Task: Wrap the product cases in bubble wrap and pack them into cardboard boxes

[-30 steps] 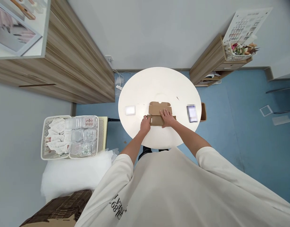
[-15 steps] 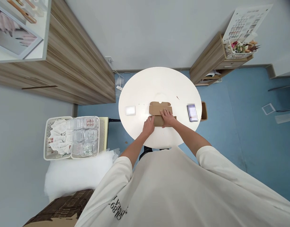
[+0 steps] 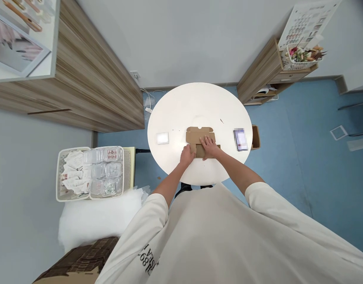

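Note:
A brown cardboard box point(image 3: 196, 137), partly folded, lies on the white oval table point(image 3: 181, 106) right in front of me. Its notched lid is laid back on the far side, and its near part forms a shallow tray. My left hand point(image 3: 187, 155) grips the flap at the box's left end, fingers bent round it. Across the right part of the box lies my right hand point(image 3: 209, 147), its fingers stretched out over the cardboard. That hand hides some of the box's right end.
On the table's left sits a small white packet point(image 3: 162, 138); a blurred purple item point(image 3: 241, 139) lies at its right. White baskets point(image 3: 60, 173) of clear plastic cases and packets stand to the left. A bin point(image 3: 256, 137) is on the floor beyond the table's right edge.
My left hand has shifted slightly right and in, and the left end flap now shows bent up beside it. The right hand stays nearly in place.

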A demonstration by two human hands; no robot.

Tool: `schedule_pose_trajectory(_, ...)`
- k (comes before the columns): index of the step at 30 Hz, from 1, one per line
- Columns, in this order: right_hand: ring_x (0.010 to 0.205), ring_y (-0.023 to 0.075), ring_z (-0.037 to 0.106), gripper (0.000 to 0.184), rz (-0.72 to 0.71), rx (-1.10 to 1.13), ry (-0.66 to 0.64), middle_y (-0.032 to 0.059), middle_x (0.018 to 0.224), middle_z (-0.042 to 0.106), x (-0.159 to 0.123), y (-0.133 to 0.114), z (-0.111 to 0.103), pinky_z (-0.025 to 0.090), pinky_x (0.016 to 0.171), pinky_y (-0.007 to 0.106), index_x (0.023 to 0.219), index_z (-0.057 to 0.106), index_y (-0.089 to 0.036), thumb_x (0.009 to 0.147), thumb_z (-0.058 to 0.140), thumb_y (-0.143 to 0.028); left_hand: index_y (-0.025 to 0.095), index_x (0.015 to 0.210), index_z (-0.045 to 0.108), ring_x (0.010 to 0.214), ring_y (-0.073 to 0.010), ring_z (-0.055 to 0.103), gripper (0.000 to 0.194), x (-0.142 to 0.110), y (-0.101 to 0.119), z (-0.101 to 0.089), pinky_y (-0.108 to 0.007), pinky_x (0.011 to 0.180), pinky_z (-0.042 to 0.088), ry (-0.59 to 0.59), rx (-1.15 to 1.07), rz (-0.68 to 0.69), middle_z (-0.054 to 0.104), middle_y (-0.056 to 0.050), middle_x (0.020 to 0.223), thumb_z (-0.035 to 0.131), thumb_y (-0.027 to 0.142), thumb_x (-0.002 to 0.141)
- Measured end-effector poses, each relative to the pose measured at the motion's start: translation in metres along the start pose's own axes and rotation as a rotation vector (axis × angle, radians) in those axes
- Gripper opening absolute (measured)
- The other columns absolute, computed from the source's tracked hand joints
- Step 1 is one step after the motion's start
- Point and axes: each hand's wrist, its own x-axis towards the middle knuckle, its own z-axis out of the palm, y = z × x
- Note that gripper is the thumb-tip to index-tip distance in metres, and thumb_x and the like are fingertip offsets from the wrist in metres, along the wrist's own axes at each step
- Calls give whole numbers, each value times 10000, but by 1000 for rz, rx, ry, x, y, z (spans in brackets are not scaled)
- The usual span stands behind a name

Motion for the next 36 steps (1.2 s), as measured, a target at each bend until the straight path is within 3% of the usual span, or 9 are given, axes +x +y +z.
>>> schedule_pose_trajectory(3,1502,441,-237,1610,6,-13,-19,158,1653,-250,-2,-1,-2,-41,1204,620,1601,-163,-114,472,808,-727,221,1167,437,986,-231,633,307,2,0,-4,-311,755,457,-11,50,-44,624,-108,1154,605,312,927)
schedule_pose_trajectory(7,1508,432,-227,1593,-7,-4,-14,164,1659,-232,-5,-3,-5,-43,1205,618,1606,-155,-128,485,806,-725,217,1081,512,991,-262,655,246,10,2,-12,-330,762,459,-88,201,-138,668,-114,1092,532,430,960)
schedule_pose_trajectory(13,1506,455,-211,1601,-9,9,-25,181,1662,-210,-5,-2,-6,-46,1200,634,1614,-120,-119,467,807,-742,220,1007,597,1008,-273,676,291,19,8,-21,-340,784,479,-186,298,-150,707,-108,1067,477,483,966)
schedule_pose_trajectory(23,1503,469,-206,1592,-40,0,21,162,1649,-258,-5,-1,-1,-27,1192,652,1616,-116,-119,480,757,-814,227,1015,650,998,-271,690,319,30,4,-22,-338,768,506,-234,289,-202,729,-105,1070,483,490,941)
schedule_pose_trajectory(36,1513,488,-141,1547,-31,-25,62,199,1661,-199,-9,-2,3,-55,1176,672,1623,-78,-115,520,733,-835,232,954,649,996,-261,691,289,36,-1,-26,-324,765,507,-283,245,-203,733,-89,1058,520,489,929)
